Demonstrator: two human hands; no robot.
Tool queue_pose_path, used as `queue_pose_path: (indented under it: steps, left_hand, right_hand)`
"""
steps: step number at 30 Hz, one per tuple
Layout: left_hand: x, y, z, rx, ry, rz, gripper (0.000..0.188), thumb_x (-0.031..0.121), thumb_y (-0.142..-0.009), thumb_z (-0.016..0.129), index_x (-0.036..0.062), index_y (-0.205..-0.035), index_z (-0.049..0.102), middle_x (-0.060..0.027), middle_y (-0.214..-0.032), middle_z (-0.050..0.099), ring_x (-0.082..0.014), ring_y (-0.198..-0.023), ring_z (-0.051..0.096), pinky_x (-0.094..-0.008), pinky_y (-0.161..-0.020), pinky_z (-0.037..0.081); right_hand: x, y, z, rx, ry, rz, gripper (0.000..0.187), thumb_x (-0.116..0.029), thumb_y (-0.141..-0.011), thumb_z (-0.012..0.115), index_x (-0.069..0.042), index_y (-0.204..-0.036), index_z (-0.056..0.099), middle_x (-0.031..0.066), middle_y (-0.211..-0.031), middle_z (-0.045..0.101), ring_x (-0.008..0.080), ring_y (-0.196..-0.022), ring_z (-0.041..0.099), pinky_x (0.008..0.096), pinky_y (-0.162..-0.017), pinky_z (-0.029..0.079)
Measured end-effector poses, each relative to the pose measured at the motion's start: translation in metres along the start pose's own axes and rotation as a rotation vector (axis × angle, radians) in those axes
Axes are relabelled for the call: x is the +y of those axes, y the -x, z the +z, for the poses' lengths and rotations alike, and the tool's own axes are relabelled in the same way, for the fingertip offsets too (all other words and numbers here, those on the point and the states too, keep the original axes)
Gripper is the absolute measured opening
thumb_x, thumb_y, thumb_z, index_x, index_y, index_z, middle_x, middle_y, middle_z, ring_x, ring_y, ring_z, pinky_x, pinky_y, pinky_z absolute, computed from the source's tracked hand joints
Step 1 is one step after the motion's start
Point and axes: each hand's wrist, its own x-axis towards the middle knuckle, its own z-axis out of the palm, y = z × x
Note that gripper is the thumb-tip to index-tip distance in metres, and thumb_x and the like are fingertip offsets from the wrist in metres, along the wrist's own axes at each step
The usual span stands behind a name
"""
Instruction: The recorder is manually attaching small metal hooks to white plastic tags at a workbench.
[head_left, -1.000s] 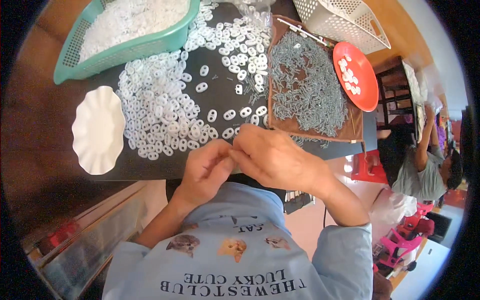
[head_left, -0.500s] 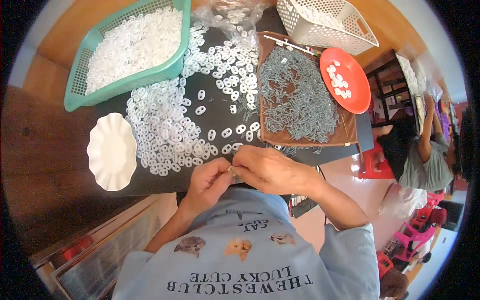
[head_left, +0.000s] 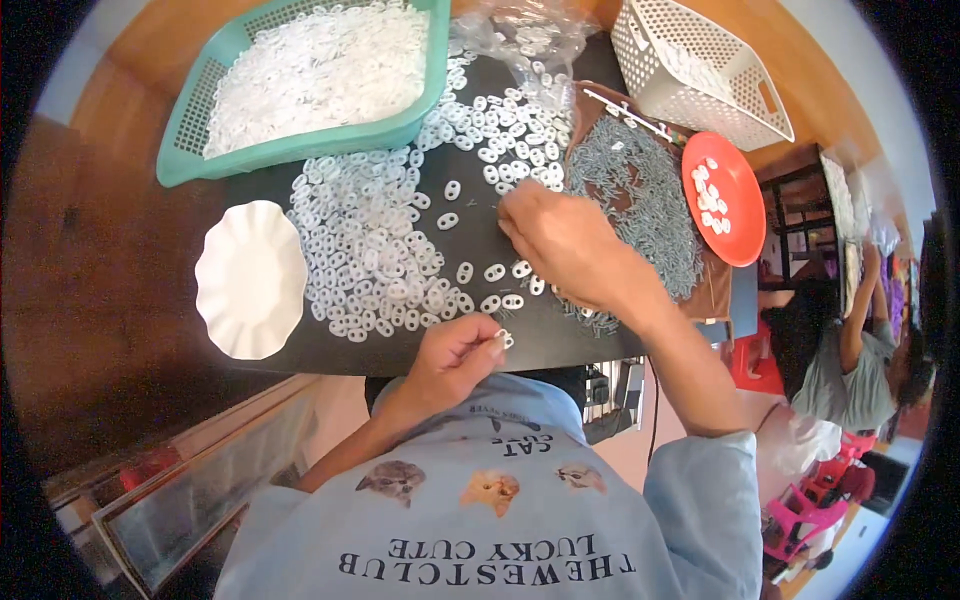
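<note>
My left hand (head_left: 452,360) pinches a small white oval plastic piece with two holes (head_left: 506,340) between thumb and fingertips, just past the table's near edge. Out over the black tabletop, my right hand (head_left: 560,235) reaches down with its fingers drawn together. Its fingertips are partly hidden, so what they grip, if anything, does not show. Between the hands lie a few loose white two-hole pieces (head_left: 494,271). A dense heap of the same pieces (head_left: 365,240) spreads to the left. Beside my right hand is a pile of small grey pin-like pieces (head_left: 640,190) on a brown cloth (head_left: 716,290).
A green basket (head_left: 300,146) full of white pieces stands far left, above a white scalloped dish (head_left: 250,280). At the far right are a white perforated basket (head_left: 700,105) and a red plate (head_left: 738,195) holding white pieces. Another person (head_left: 850,360) works beyond, at right.
My right hand has left my left hand and moved forward over the table. My left hand keeps a white piece, now exposed. The whole view has shifted slightly.
</note>
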Motion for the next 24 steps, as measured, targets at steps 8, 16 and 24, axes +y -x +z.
queue_pose_path:
  steps: [8,16,24]
  left_hand:
    - [-0.006,0.001,-0.005,-0.027,0.022,0.055,0.012,0.013,-0.094,0.052,0.0034,-0.089,0.057,0.0015,-0.073,0.055,-0.0031,-0.058,0.043,-0.0204,-0.051,0.036]
    - [0.005,0.010,-0.007,-0.065,0.127,-0.023,0.015,0.012,-0.097,0.048,0.0005,-0.092,0.057,-0.0041,-0.078,0.059,-0.0067,-0.058,0.048,-0.0224,-0.052,0.041]
    - [0.021,0.003,-0.009,0.022,0.213,0.049,0.014,0.009,-0.097,0.046,-0.0004,-0.097,0.056,-0.0051,-0.086,0.061,-0.0053,-0.059,0.050,-0.0202,-0.051,0.040]
  right_hand:
    - [0.012,-0.040,0.016,-0.127,0.224,-0.054,0.016,-0.013,-0.084,0.057,0.002,-0.088,0.055,0.0182,-0.084,0.060,0.0375,-0.075,0.062,0.0457,-0.067,0.052]
    - [-0.002,-0.030,-0.005,-0.039,0.022,-0.038,0.011,-0.009,-0.083,0.055,0.002,-0.086,0.053,0.0185,-0.080,0.060,0.0351,-0.074,0.062,0.0440,-0.064,0.048]
    - [-0.018,0.016,-0.022,0.065,-0.467,0.174,0.007,-0.002,-0.087,0.058,0.001,-0.093,0.056,0.0041,-0.070,0.048,0.0101,-0.063,0.050,0.0291,-0.056,0.041]
